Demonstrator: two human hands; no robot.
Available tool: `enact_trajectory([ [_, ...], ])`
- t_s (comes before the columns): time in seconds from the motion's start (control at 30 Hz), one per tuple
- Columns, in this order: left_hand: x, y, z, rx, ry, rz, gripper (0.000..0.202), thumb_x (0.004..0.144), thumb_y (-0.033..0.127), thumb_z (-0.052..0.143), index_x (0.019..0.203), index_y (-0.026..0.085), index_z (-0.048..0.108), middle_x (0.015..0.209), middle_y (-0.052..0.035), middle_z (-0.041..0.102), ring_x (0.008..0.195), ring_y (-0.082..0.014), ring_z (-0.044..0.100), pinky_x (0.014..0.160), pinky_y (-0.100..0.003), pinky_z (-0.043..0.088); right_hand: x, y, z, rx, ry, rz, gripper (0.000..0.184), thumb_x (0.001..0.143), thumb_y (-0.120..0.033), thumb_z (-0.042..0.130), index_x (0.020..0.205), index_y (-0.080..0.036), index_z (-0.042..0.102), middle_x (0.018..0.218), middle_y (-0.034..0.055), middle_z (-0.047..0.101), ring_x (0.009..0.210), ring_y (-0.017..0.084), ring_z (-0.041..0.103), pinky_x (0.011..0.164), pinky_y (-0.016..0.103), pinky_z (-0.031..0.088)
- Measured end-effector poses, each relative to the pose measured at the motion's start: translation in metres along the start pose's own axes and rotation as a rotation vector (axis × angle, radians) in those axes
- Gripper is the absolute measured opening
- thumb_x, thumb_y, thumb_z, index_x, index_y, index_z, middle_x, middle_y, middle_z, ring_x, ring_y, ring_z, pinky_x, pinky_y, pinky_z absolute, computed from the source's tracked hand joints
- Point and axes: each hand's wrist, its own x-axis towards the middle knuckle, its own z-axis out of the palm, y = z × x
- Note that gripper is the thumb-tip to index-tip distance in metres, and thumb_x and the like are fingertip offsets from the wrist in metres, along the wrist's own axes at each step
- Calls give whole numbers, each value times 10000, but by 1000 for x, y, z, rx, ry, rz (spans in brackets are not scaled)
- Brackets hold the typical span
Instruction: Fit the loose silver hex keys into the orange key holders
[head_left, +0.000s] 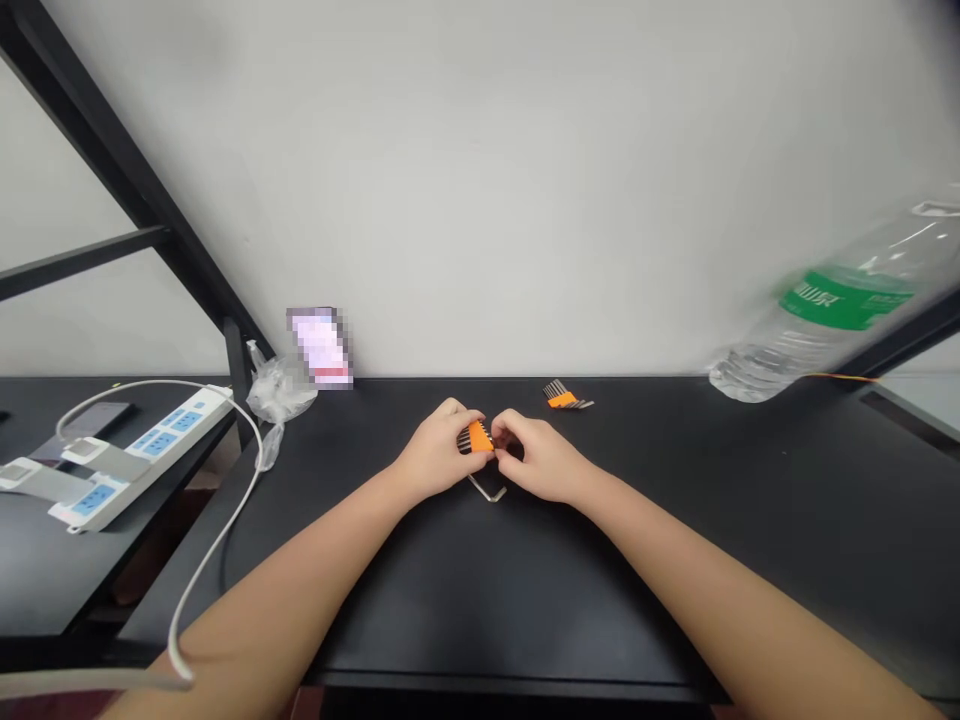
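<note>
Both my hands meet at the middle of a black table point(525, 590). My left hand point(435, 452) is closed around an orange holder of hex keys point(477, 437), with the metal keys sticking out below at the table surface. My right hand point(541, 458) pinches at the same holder from the right, fingers closed; what its fingertips grip is hidden. A second orange hex key set point(564, 396) lies on the table behind my right hand, near the wall.
A clear plastic water bottle point(832, 315) with a green label stands at the right. A crumpled plastic bag point(279, 392) and a small card point(321, 346) sit by the wall at left. A white power strip point(112, 460) with a cable point(217, 540) lies on the neighbouring table.
</note>
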Motion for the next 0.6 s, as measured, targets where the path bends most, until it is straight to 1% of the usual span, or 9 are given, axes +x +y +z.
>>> enact_trajectory([
  [0.13,1,-1,2,-5,12,1,428,808,312,730,1230,262,686,1082,-54,585,987,-211,604,884,-348,545,0,1,2,40,17,4,145,886,-159,546,1008,-236,530,917,-1,700,783,168,641,717,291,445],
  [0.23,1,-1,1,23,-7,18,371,829,311,710,1197,262,686,1056,-47,580,961,-201,603,863,-339,542,1,0,5,-5,47,19,182,864,-152,549,1019,-244,527,832,-26,674,712,159,612,675,276,419],
  [0.3,1,-3,0,61,-31,23,345,839,313,703,1180,263,684,1063,-47,577,937,-197,603,839,-334,542,1,0,5,-78,67,57,204,834,-138,550,1006,-248,534,748,-45,632,654,154,576,638,268,389],
  [0.37,1,-6,-2,99,-42,19,379,843,321,706,1216,266,669,1118,-55,575,934,-197,607,829,-333,544,1,2,3,-168,87,108,190,816,-132,547,967,-246,550,714,-42,610,637,155,558,619,266,363],
  [0.47,2,-14,-4,155,-36,-10,436,845,336,712,1270,266,644,1189,-65,566,914,-194,614,822,-334,548,0,9,-4,-291,88,200,151,822,-137,547,933,-239,569,740,-17,634,670,165,578,613,269,346],
  [0.53,2,-19,-6,180,-27,-38,423,853,351,707,1262,266,642,1195,-65,565,886,-189,614,811,-335,551,-3,13,-10,-392,52,259,123,838,-154,560,927,-235,583,761,2,650,695,178,594,607,276,334],
  [0.6,3,-22,-7,192,-3,-60,407,863,376,701,1250,268,642,1197,-64,565,892,-192,617,825,-342,552,-6,14,-15,-511,23,276,60,872,-208,585,922,-228,609,811,32,663,724,197,605,615,294,339],
])
